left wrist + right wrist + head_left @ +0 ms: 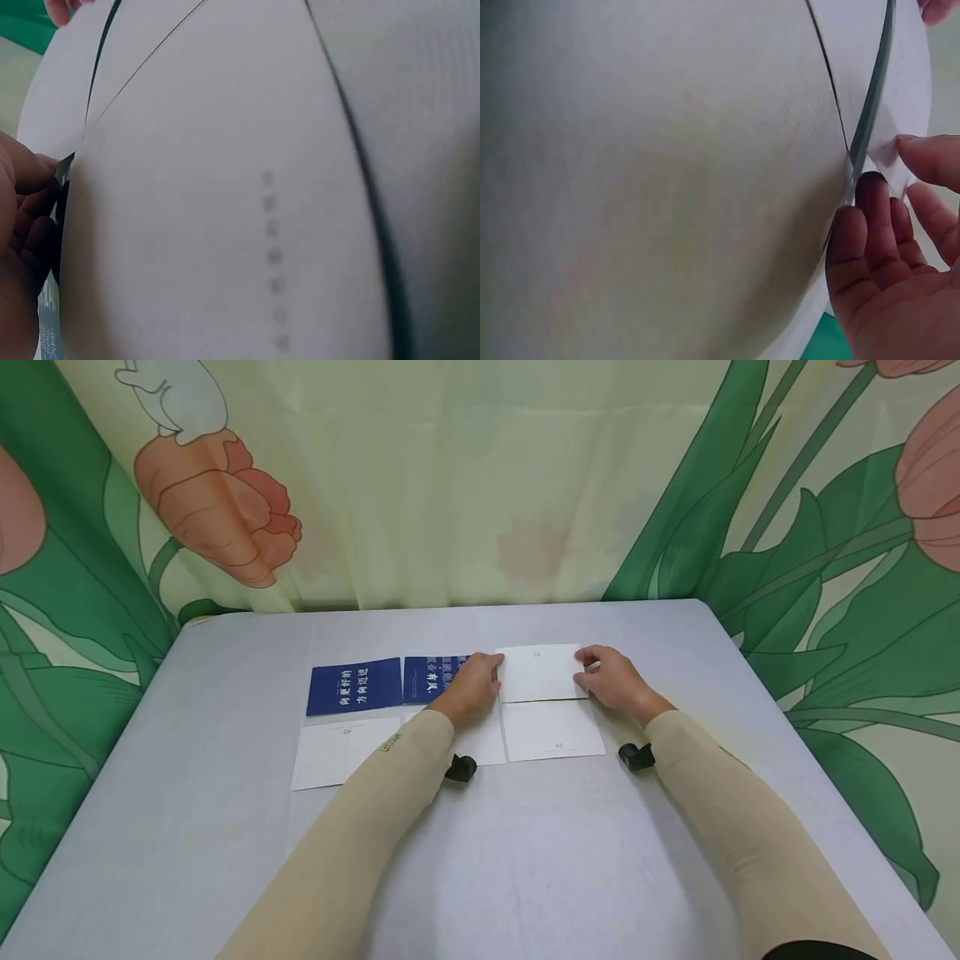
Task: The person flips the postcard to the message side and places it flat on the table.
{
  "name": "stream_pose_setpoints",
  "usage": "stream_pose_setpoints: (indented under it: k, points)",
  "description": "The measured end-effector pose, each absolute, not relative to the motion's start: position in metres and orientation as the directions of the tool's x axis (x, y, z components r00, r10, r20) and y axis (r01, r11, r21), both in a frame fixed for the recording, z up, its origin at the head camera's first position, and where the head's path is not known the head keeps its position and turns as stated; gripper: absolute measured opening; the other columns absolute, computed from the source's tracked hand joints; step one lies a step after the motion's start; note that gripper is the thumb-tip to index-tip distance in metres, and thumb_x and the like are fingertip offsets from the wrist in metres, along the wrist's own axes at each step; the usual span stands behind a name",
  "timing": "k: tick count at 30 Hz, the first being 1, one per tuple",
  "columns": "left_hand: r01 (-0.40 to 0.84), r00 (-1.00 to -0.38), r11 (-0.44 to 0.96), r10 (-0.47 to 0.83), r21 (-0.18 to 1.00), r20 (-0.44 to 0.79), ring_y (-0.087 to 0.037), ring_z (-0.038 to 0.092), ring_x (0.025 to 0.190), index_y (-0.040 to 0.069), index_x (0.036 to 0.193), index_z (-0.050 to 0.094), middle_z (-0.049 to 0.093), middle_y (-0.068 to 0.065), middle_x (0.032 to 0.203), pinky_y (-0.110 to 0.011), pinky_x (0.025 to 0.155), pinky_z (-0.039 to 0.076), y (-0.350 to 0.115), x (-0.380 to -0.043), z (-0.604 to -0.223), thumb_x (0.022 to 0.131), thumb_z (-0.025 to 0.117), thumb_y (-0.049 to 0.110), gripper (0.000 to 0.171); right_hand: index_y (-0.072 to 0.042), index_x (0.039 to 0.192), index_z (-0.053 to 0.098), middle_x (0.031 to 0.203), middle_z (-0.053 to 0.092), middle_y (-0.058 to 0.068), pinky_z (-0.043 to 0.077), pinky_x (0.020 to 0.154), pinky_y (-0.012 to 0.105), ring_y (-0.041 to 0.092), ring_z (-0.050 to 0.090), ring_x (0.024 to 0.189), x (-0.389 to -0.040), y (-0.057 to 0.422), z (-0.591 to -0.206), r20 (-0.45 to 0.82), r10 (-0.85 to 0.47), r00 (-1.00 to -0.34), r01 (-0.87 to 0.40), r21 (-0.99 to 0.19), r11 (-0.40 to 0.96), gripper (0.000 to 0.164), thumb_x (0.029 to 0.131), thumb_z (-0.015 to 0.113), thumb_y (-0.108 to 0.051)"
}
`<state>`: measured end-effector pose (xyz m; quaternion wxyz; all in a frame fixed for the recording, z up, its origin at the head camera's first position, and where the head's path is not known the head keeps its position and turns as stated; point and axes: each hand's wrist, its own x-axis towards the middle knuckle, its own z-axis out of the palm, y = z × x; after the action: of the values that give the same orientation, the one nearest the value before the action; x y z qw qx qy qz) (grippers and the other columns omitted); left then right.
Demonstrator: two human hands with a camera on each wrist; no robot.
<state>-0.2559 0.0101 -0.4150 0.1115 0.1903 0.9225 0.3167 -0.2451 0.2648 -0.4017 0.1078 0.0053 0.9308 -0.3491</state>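
A white card (542, 675) with small print near its far edge spans the gap between my two hands, at the right end of the far row. My left hand (474, 687) pinches its left edge, thumb on top. My right hand (615, 681) holds the opposite edge between thumb and fingers; in the right wrist view, the fingers (879, 217) are curled under the card's side. Nearer to me lies another white card (555, 732), its far edge against the held one. A blue card (431, 679) with white lettering is partly covered by my left hand.
Another blue card (354, 687) lies at the far left. In front of it is a white card (341, 752), with one more white card (483, 742) partly behind my left forearm. A white cloth covers the table (517, 860); a printed curtain (450, 485) hangs behind.
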Motion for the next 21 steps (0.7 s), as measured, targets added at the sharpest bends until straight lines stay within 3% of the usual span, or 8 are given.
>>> stream_pose_setpoints:
  k: [21]
  points:
    - [0.256, -0.903, 0.729, 0.415, 0.634, -0.113, -0.028, 0.043, 0.135, 0.0, 0.151, 0.04, 0.041, -0.021, 0.147, -0.034, 0.115, 0.032, 0.0105, -0.257, -0.4191, 0.101, 0.054, 0.003, 0.052, 0.005, 0.146, 0.042, 0.137, 0.046, 0.022, 0.044, 0.103, 0.049, 0.036, 0.049, 0.118, -0.2469, 0.2643, -0.4067, -0.214, -0.105, -0.971, 0.043, -0.591, 0.806, 0.051, 0.099, 0.057, -0.011]
